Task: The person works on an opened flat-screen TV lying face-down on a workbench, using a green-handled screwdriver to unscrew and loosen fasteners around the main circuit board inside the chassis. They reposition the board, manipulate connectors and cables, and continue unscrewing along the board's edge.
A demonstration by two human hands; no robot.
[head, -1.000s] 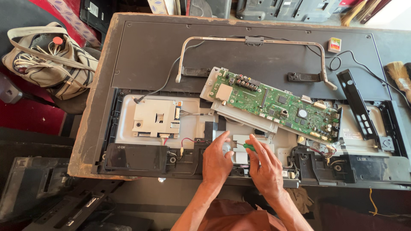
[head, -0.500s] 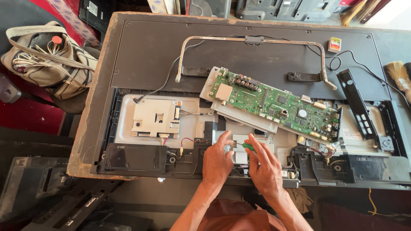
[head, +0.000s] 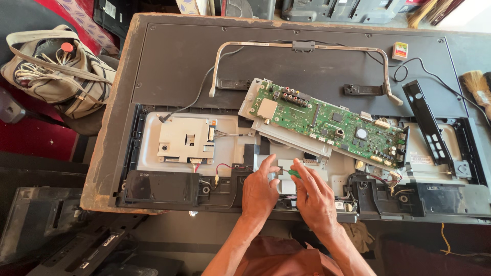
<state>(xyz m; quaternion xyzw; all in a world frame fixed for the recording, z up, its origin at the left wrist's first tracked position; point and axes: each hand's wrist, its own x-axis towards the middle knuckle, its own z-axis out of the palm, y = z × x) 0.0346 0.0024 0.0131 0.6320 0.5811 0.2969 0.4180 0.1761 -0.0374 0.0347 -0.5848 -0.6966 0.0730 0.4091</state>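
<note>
A flat television [head: 204,66] lies face down on the table with its back cover off. My left hand [head: 260,191] rests at the set's near edge, fingers spread on the pale metal chassis [head: 230,153]. Beside it, my right hand [head: 314,197] pinches a small green-handled tool [head: 293,173] whose tip points down between the two hands. Just beyond my fingers, a long green circuit board [head: 332,122] lies tilted across the chassis. A square metal shield plate [head: 185,139] sits to the left.
A beige bag [head: 56,71] full of cables sits left of the table. A bent metal bar [head: 302,46], a small red and yellow box [head: 400,50] and a black bracket strip [head: 427,128] lie on the set. A brush [head: 478,84] lies far right.
</note>
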